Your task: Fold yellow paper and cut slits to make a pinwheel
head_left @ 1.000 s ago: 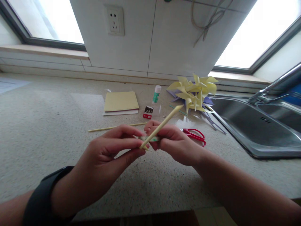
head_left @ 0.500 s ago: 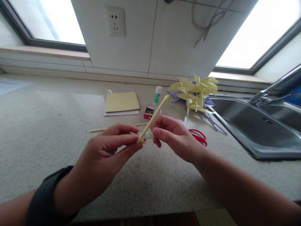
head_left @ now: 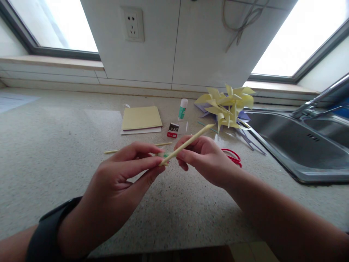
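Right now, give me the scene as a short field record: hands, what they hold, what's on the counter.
left hand: pinches near end of straw
right hand: grips straw mid-length
straw: pale yellow, tilted up to the right
counter: paper pad, glue stick, small box, stick, scissors partly behind right hand
pinwheels: yellow, by sink

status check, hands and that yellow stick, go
Left hand and right hand both pinching the rolled yellow paper stick, tip tilted up right. Red scissors behind right hand, apart. Nothing blocking.
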Tool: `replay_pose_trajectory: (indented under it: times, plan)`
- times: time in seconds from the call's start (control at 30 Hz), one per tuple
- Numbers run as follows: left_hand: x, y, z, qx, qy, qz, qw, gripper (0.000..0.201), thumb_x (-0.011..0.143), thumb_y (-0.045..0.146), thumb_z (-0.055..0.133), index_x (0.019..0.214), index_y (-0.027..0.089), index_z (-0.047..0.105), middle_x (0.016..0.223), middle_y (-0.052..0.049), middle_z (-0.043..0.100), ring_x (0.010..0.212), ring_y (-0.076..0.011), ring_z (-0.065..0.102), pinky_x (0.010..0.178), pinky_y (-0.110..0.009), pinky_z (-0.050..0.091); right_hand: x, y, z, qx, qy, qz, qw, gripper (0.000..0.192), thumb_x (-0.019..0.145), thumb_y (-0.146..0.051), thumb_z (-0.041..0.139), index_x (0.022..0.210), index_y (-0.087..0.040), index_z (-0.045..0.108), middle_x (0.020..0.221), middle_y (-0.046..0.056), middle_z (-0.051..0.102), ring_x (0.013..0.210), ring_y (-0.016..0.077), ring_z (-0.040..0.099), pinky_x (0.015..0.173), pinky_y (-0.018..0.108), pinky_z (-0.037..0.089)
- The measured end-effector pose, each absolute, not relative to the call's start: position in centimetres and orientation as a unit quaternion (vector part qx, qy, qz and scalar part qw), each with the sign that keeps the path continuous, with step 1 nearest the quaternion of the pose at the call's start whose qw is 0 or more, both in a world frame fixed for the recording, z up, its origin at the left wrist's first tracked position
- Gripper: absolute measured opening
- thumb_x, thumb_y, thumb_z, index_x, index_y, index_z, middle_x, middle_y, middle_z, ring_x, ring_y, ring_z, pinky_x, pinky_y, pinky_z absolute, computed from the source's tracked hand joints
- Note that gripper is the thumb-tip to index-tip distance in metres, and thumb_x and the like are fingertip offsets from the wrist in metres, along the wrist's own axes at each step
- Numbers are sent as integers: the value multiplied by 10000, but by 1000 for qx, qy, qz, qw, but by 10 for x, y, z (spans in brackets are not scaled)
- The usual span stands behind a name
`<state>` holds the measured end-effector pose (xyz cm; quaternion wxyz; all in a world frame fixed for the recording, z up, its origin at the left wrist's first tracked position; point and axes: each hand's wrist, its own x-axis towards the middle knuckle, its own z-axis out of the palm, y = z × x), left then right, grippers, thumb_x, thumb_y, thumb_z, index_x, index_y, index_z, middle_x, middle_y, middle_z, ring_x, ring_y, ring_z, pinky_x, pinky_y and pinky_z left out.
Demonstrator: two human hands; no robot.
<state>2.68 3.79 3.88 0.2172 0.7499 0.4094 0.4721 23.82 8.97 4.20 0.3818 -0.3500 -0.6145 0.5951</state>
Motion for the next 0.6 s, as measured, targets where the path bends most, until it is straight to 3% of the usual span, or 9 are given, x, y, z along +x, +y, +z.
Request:
replay_pose_trajectory:
  times: [0.2, 0.43, 0.6]
  plan:
    - [27, 38, 39, 743, 412, 477, 226, 258, 879, 142, 719, 1032, 338, 786, 1091, 26, 695, 953, -127, 677, 840, -231, 577, 238, 92, 35, -339, -607, 596, 401, 129, 848, -237, 685, 770, -158, 621, 665, -17, 623, 582, 91, 553, 533, 226, 425]
    - [25, 40, 36, 747, 414, 474, 215, 256, 885, 148, 715, 1051, 332, 779, 1109, 14, 694, 974, -143, 673, 841, -250, 579, 237, 95, 31, -304, -557, 633, 443, 249, 768, -180, 805, 785, -180, 557, 668, -56, 603, 572, 78, 555, 525, 206, 438]
    - [26, 41, 36, 746, 413, 475, 219, 255, 887, 149, 713, 1048, 336, 780, 1103, 14, 697, 969, -142, 675, 840, -253, 581, 237, 94, 33, -285, -543, 648, 451, 233, 759, -172, 810, 804, -173, 581, 690, -55, 588, 586, 72, 544, 533, 203, 444]
